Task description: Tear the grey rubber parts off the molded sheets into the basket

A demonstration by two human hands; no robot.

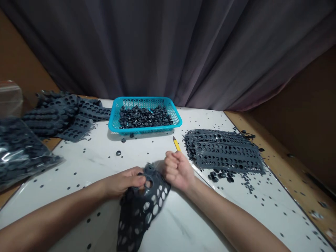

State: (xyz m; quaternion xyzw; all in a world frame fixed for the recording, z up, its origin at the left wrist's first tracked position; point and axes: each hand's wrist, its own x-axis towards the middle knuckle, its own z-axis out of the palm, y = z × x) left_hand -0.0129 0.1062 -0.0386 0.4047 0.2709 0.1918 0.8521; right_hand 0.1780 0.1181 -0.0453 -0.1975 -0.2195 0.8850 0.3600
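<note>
My left hand point(123, 182) grips the upper edge of a floppy grey perforated rubber sheet point(143, 213), which hangs down towards me over the table. My right hand point(178, 171) is a closed fist against the sheet's edge. A slim yellow tool with a dark pointed tip point(176, 144) sticks out beyond that fist, and it appears held there. Its lower end is hidden by my fingers.
A teal plastic basket point(145, 115) of small black rubber rings stands ahead on the white table point(78, 196). Stacked perforated sheets point(225, 152) lie to the right, more sheets point(63, 115) lie to the left, and a clear bag of dark pieces point(18, 150) sits far left. Loose rings are scattered about.
</note>
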